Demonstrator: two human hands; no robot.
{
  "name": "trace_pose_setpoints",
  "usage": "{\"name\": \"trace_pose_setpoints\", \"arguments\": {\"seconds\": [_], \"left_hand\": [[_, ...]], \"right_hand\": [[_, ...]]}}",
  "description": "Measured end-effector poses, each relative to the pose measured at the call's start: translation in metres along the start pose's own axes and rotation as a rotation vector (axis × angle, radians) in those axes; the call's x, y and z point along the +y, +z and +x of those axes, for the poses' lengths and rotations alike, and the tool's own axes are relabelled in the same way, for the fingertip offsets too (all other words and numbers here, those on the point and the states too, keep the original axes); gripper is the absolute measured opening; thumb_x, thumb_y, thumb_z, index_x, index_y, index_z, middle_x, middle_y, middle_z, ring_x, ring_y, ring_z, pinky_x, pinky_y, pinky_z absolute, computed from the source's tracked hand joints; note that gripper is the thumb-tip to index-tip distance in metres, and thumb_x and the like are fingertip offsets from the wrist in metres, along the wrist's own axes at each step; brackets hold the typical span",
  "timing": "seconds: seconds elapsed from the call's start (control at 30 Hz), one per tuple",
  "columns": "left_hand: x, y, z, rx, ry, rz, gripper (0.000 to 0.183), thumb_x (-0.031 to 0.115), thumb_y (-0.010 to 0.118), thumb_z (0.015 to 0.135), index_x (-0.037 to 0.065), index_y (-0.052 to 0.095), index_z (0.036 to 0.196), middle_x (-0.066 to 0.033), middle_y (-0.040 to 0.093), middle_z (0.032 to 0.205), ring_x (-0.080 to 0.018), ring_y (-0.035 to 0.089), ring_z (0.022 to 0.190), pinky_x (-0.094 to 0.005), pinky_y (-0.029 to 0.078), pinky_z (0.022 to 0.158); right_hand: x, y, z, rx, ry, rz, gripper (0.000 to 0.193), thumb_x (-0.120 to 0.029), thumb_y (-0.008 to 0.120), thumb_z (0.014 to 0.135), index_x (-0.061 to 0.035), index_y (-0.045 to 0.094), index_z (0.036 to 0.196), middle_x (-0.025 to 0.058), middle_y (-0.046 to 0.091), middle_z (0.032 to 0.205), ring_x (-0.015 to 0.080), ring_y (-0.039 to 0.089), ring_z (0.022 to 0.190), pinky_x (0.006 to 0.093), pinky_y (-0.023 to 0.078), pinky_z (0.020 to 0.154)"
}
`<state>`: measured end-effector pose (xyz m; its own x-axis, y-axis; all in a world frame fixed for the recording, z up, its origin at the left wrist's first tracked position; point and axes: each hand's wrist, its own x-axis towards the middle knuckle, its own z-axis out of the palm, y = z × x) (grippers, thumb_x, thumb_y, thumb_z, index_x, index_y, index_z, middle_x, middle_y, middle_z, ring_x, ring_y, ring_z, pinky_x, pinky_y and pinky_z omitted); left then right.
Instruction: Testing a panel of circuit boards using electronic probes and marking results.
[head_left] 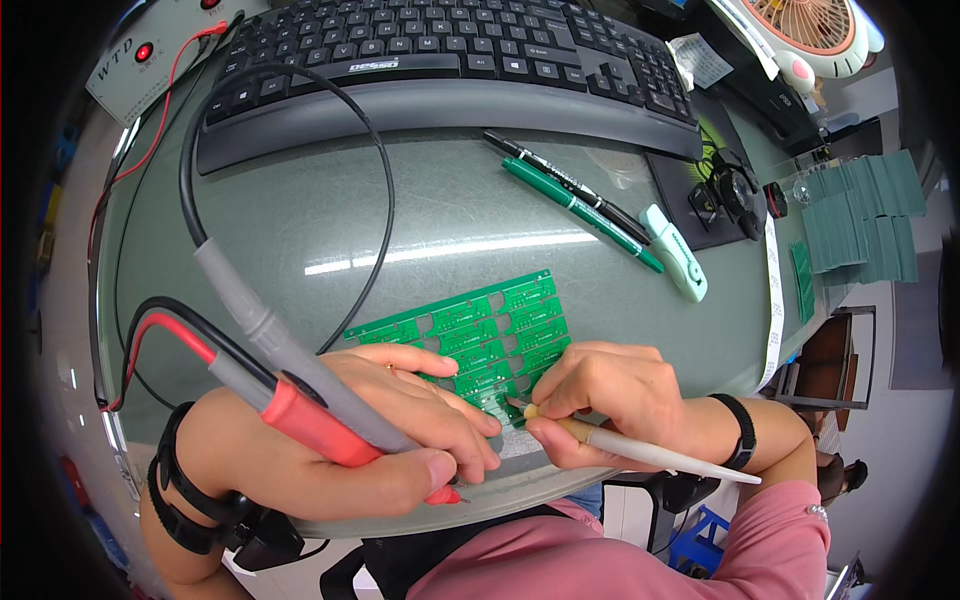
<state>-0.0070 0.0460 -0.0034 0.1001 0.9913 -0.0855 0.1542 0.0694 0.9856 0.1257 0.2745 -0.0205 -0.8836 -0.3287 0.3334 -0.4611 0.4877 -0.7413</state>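
A green panel of small circuit boards (490, 335) lies flat on the grey-green table near its front edge. My left hand (370, 435) grips two test probes together, a red one (315, 425) and a grey one (300, 365), with its fingertips resting on the panel's near left part. My right hand (610, 400) holds a thin cream-coloured stick tool (650, 452) like a pen, its tip touching the panel's near edge. Black bands sit on both wrists.
A black keyboard (440, 60) lies at the back, with probe leads (290, 170) looping in front of it. Two marker pens (575, 195), a mint-green cutter (675, 252), a grey meter box (150, 50) and stacked green boards (865, 215) lie around.
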Motion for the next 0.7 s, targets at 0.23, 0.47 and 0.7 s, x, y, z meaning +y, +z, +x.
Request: {"name": "trace_pose_setpoints", "arguments": {"seconds": [0.23,0.47,0.7], "left_hand": [[0.0007,0.0012,-0.0004,0.005,-0.005,-0.007,0.034,0.025,0.045,0.089,0.009,0.067,0.109,-0.0056,0.065,0.12,-0.0224,0.053,0.124,-0.0407,0.021,0.11],[0.0017,0.0012,-0.0007,0.006,-0.016,-0.008,0.034,0.025,0.044,0.088,0.009,0.067,0.108,-0.0054,0.065,0.12,-0.0225,0.054,0.124,-0.041,0.022,0.109],[0.0017,-0.0008,0.0032,0.02,-0.037,-0.04,0.034,0.025,0.044,0.088,0.008,0.068,0.107,-0.0066,0.066,0.117,-0.0232,0.055,0.123,-0.0402,0.022,0.109]], "right_hand": [[-0.0009,-0.0012,-0.0001,-0.037,-0.01,-0.018,0.023,-0.002,0.076,0.073,-0.0029,0.054,0.079,0.0094,0.063,0.073,0.0207,0.061,0.059,0.0289,0.047,0.049],[-0.0014,0.0051,-0.0028,0.012,-0.07,-0.097,0.028,-0.004,0.076,0.068,-0.0033,0.049,0.076,0.0098,0.054,0.07,0.0258,0.057,0.059,0.0334,0.047,0.05],[-0.0005,0.0048,-0.0053,0.011,-0.083,-0.15,0.027,-0.007,0.077,0.068,-0.0026,0.05,0.075,0.0114,0.056,0.074,0.0266,0.058,0.063,0.0333,0.049,0.053]]}}
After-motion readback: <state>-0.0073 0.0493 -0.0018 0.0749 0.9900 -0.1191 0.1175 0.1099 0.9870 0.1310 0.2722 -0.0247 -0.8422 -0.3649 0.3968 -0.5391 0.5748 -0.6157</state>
